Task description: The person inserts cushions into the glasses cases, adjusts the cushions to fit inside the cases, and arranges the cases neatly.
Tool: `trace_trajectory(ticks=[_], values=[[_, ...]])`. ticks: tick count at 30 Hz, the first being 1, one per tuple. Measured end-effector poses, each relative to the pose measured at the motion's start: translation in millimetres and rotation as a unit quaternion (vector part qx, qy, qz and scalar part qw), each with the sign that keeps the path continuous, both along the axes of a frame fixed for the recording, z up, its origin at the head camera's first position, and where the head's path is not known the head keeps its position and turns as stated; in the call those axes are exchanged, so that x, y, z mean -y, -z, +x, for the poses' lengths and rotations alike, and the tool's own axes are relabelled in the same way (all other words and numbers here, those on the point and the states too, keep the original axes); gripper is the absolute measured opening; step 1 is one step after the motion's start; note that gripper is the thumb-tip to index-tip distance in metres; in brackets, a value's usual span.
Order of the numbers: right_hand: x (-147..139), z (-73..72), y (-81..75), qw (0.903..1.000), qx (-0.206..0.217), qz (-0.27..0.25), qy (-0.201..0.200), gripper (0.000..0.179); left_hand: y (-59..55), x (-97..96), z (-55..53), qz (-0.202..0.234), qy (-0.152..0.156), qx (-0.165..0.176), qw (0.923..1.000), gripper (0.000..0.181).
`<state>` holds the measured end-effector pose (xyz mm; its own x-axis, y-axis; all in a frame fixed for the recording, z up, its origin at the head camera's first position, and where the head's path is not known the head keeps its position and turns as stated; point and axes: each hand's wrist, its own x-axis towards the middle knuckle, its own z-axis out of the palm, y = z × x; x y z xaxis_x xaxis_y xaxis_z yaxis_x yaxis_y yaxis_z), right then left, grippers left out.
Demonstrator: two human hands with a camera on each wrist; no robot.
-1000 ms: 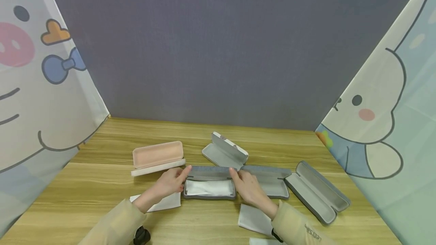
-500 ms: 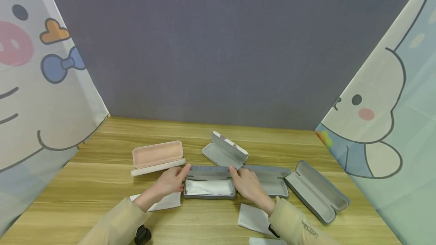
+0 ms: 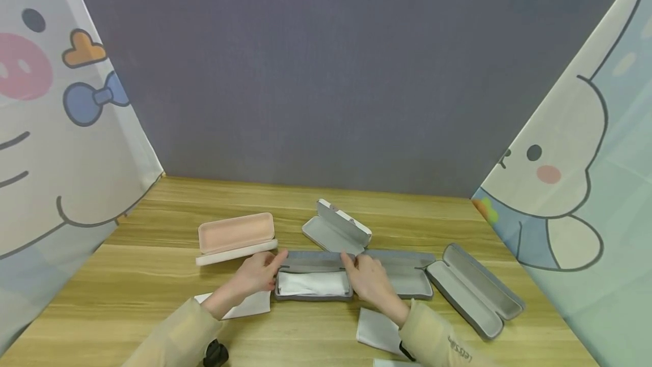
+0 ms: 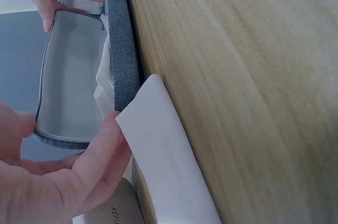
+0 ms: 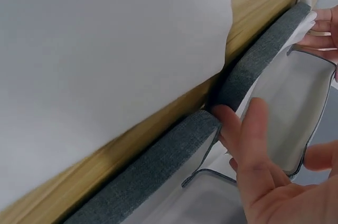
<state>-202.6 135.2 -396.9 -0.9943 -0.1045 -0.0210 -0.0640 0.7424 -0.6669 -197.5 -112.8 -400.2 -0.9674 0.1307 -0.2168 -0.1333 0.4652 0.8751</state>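
Note:
A dark grey fabric glasses case (image 3: 313, 297) stands with its lid raised in the middle of the table. Inside its base lies a folded white cloth (image 3: 313, 282). My left hand (image 3: 256, 274) grips the case's left end, thumb up at the lid's corner and fingers down at the base, as the left wrist view shows. At the opposite end my right hand (image 3: 370, 281) holds it the same way, thumb on the lid's edge. In the right wrist view the right fingers (image 5: 254, 134) reach between this case and a second grey case (image 5: 158, 152).
That second grey case (image 3: 410, 285) stands raised-lidded at the right, beside a third (image 3: 471, 296) lying diagonally. Farther back are a pink-lined case (image 3: 236, 234) and a white patterned one (image 3: 338, 232). White cloths lie near the left forearm (image 3: 249, 306) and under the right (image 3: 377, 330).

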Motion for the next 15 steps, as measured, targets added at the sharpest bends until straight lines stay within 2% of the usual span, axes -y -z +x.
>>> trace_trajectory(ticks=[8, 15], values=[[-2.8, 2.0, 0.1, 0.9980, 0.036, -0.053, -0.007, 0.044, -1.0, -0.7, 0.9, -0.005, 0.006, 0.000, 1.0000, 0.052], [-5.6, 5.1, -1.9, 0.9900, 0.086, -0.111, -0.002, 0.048, 0.0, -0.2, 2.3, 0.012, 0.024, 0.007, 0.9996, 0.048]])
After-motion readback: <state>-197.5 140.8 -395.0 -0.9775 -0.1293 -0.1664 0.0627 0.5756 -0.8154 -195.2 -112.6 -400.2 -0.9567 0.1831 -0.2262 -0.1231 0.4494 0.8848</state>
